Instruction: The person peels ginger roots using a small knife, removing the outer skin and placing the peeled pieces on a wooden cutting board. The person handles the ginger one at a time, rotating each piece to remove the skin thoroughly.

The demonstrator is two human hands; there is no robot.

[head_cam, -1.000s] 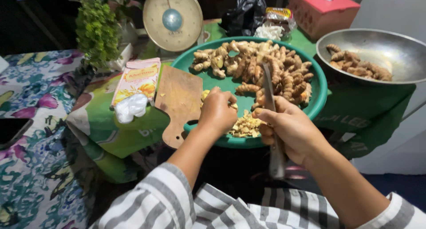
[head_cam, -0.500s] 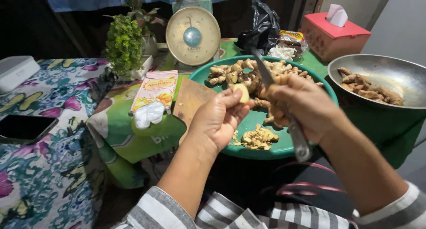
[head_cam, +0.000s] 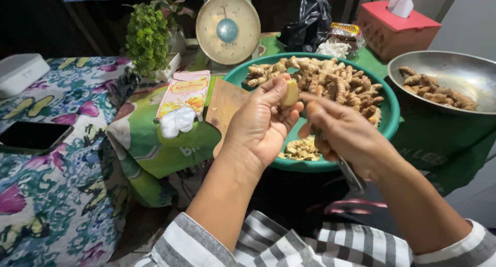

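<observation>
While the left hand [head_cam: 261, 125] pinches a pale yellow peeled root piece [head_cam: 291, 93], the right hand [head_cam: 343, 135], just beside it, grips a metal-handled knife [head_cam: 351, 175].

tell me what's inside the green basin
The green basin holds a heap of knobbly roots at the back and pale peelings in front. The hands cover the stretch between them.
</observation>
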